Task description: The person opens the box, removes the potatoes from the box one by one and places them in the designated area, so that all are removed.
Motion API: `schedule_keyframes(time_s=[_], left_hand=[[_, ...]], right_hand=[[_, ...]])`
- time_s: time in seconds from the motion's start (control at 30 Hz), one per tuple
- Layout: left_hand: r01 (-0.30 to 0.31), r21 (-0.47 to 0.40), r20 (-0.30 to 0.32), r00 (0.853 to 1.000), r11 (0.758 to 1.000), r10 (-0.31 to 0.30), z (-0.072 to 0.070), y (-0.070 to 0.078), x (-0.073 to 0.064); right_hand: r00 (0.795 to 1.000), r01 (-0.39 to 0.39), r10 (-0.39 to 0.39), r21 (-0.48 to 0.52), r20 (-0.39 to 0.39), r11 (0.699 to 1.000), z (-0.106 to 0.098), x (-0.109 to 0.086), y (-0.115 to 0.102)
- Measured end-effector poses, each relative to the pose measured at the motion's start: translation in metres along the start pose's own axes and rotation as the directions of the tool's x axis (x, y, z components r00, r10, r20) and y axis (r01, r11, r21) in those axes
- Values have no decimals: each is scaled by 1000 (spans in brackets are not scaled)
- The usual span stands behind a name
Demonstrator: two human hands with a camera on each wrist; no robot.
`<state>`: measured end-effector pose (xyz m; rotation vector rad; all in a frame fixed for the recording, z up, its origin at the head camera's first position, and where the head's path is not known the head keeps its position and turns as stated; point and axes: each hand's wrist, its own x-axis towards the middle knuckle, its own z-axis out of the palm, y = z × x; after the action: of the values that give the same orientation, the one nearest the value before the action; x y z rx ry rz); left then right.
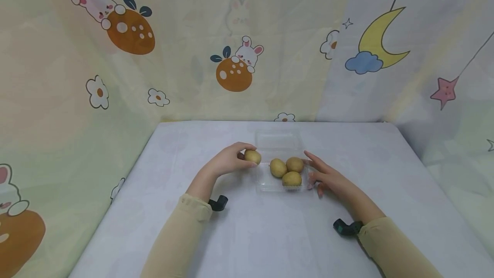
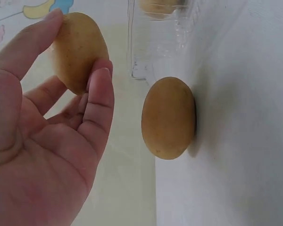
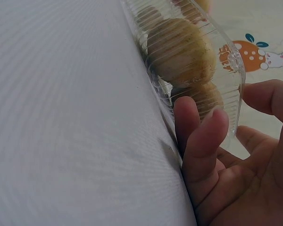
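Note:
My left hand [image 1: 230, 158] grips a potato [image 1: 252, 157] between thumb and fingertips, at the left side of a clear plastic clamshell box [image 1: 266, 185]. A second potato [image 2: 169, 117] lies on the table beneath that hand; in the head view it is mostly hidden. Three potatoes sit together in the box's tray: one at left [image 1: 278, 168], one at back right [image 1: 295, 164] and one in front [image 1: 292, 179]. The box's lid [image 1: 278, 140] lies folded back, away from me. My right hand [image 1: 328, 178] is at the box's right side, its spread fingers touching the rim and wall.
A white cloth covers the table [image 1: 262, 235]. Behind and beside it hang curtains [image 1: 185, 55] printed with rabbits, flowers and a moon. Black wrist cameras [image 1: 218, 203] stick out below both hands.

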<state>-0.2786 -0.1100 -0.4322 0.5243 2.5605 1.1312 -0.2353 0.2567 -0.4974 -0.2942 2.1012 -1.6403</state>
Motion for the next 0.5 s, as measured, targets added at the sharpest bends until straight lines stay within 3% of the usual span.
schedule_keyframes(time_s=[0.27, 0.5], left_hand=[[-16, -32, -41, 999, 999, 15, -3, -6, -6], [-46, -62, -94, 995, 997, 40, -9, -14, -11]], right_hand=[[1000, -22, 21, -19, -9, 1000, 0, -1, -2], [1000, 5, -5, 0, 6, 1000, 1, 0, -2]])
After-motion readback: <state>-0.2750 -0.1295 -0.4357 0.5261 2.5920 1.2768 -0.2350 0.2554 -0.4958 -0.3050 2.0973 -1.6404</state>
